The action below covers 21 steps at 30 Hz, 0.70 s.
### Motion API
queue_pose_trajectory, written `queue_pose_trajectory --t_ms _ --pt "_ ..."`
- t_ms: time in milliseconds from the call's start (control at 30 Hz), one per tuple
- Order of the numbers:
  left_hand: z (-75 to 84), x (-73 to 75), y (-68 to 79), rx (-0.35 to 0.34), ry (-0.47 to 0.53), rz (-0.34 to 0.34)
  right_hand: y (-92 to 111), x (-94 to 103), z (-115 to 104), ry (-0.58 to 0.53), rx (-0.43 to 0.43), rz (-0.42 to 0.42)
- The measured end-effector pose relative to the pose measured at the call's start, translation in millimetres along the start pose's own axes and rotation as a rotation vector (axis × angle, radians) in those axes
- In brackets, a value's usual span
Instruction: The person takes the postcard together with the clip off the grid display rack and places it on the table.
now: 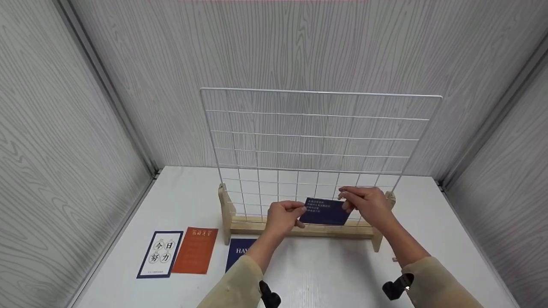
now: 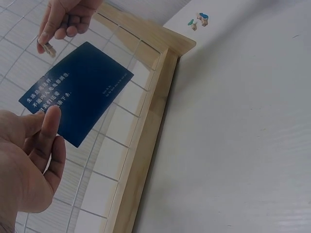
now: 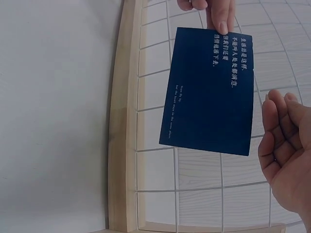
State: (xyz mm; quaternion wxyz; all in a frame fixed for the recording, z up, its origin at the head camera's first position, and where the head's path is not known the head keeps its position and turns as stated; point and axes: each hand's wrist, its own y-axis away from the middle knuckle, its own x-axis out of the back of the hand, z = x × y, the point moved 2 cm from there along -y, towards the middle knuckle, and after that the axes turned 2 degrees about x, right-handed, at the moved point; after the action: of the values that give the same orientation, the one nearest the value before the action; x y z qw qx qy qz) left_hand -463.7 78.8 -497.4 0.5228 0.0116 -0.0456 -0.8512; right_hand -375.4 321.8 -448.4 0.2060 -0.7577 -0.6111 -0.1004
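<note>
Between the thumb and fingers of my left hand (image 1: 281, 219) is a dark blue card (image 1: 326, 212) with white lettering, gripped at its left edge. The card is upright in front of the lower part of a white wire grid (image 1: 321, 93). My right hand (image 1: 369, 203) is near the card's upper right corner. Its fingertips pinch a small wooden clip (image 2: 50, 50), plainest in the left wrist view; in the right wrist view the fingers mostly hide it. A wooden base (image 1: 338, 232) supports the grid.
Left of the stand lie a white card with blue border (image 1: 158, 265) and an orange-red card (image 1: 194, 252). Another blue card (image 1: 235, 256) is partly behind the left forearm. A few small coloured pieces (image 2: 202, 20) lie on the white table near the stand's right foot.
</note>
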Motion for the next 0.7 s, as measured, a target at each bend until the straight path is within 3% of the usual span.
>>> queue_pose_trajectory --t_ms 333,700 --pt "1.4 9.4 9.0 0.026 0.010 0.020 3 4.1 2 0.041 -0.010 0.017" --pt "6.2 20.1 18.3 0.000 0.039 0.009 4 4.2 -4 0.024 -0.014 -0.003"
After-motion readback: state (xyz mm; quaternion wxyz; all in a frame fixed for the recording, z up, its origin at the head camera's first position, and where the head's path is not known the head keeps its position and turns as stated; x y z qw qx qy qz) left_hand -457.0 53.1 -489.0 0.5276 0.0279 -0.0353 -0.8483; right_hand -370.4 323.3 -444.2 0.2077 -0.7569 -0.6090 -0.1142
